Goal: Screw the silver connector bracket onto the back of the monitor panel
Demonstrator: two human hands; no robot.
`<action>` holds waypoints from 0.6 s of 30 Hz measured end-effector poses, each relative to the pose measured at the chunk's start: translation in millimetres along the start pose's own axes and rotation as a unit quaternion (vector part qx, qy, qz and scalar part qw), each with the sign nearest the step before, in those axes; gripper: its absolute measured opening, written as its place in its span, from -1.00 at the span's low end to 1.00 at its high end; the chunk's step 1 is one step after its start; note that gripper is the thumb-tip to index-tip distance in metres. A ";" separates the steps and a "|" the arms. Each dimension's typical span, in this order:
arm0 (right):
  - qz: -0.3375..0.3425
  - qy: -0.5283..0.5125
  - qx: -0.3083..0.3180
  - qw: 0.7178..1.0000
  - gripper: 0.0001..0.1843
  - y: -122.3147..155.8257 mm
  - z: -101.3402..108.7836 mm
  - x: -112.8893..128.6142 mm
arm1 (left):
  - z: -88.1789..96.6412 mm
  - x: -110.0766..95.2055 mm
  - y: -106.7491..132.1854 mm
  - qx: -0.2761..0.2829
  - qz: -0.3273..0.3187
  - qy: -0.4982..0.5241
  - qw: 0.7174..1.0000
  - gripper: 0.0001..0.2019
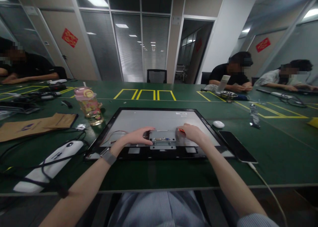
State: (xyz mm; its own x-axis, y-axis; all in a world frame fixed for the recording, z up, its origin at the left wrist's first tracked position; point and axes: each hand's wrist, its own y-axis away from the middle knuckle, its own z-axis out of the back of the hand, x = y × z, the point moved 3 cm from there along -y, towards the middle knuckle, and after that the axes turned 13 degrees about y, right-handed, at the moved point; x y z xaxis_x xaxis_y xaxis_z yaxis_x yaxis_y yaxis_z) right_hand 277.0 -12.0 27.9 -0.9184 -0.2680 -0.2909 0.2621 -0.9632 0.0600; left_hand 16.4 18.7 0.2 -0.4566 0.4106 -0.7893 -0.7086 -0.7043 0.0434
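A flat monitor panel (139, 119) lies face down on the green table (174, 174), its grey metal back up. Near its front edge sits a small metal connector box (162, 136) with ports. My left hand (139, 136) rests on the panel just left of the box, fingers curled against its side. My right hand (192, 132) lies at the box's right side, pinching a small red-orange object (182, 131), probably a tool handle. A thin cable (116, 133) loops on the panel by my left wrist.
A black phone (237, 146) with a white cable and a white mouse (218, 124) lie to the right. On the left are a pink-lidded bottle (88, 106), brown paper envelopes (37, 124) and a white device (49, 165) with black cables. Other people sit at the far left and right.
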 end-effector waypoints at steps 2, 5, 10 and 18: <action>0.000 -0.025 -0.002 1.000 -0.59 -0.3 0.6 -1.7 | -0.1 -0.2 0.0 0.000 -0.004 0.006 1.000 -0.23; 0.038 -0.106 -0.067 0.991 -0.60 -1.9 7.1 -5.9 | 0.1 0.5 -0.3 -0.011 -0.014 0.011 1.000 -0.24; 0.144 -0.266 -0.033 0.953 -0.24 -6.0 4.4 -2.3 | 2.1 5.1 -1.9 -0.049 -0.021 0.005 0.999 -0.29; 0.149 -0.259 -0.028 0.954 -0.36 -5.6 2.0 7.6 | 4.3 2.4 -1.7 -0.075 -0.034 -0.014 0.996 -0.32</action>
State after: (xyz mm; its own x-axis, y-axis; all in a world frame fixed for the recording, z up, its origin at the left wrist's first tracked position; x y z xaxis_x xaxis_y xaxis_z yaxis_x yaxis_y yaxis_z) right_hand 268.0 -8.7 27.3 -0.8202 -0.5182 0.2423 0.5366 -0.8438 0.0120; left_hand 14.2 23.4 0.9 -0.4261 0.4753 -0.7698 -0.6511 -0.7519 -0.1038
